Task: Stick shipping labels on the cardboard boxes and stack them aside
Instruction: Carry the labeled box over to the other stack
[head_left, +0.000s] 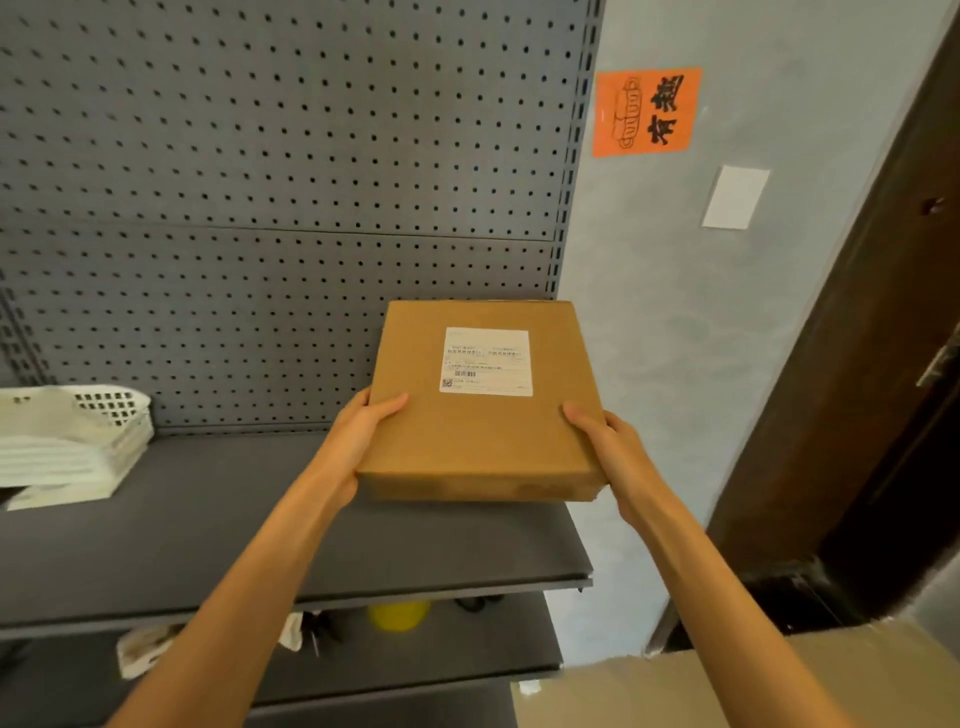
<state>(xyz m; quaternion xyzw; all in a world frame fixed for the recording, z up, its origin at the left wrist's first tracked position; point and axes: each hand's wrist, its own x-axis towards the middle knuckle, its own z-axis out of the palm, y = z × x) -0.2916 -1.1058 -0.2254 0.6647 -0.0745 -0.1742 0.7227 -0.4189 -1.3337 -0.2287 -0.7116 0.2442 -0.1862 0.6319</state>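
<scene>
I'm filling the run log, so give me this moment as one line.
step: placing | object: labelled cardboard box | left hand: grips left edge | right hand: grips right edge | location: above grey shelf | label: on top

both arms stretched fwd — left grip (363, 431) & right grip (613, 447) clamped opposite, thumbs on top.

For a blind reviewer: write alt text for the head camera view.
Two bare hands, the left hand and right hand, hold a flat cardboard box with a white shipping label on top, at the right end of a grey shelf. White baskets sit at the shelf's left; a pegboard backs it.
</scene>
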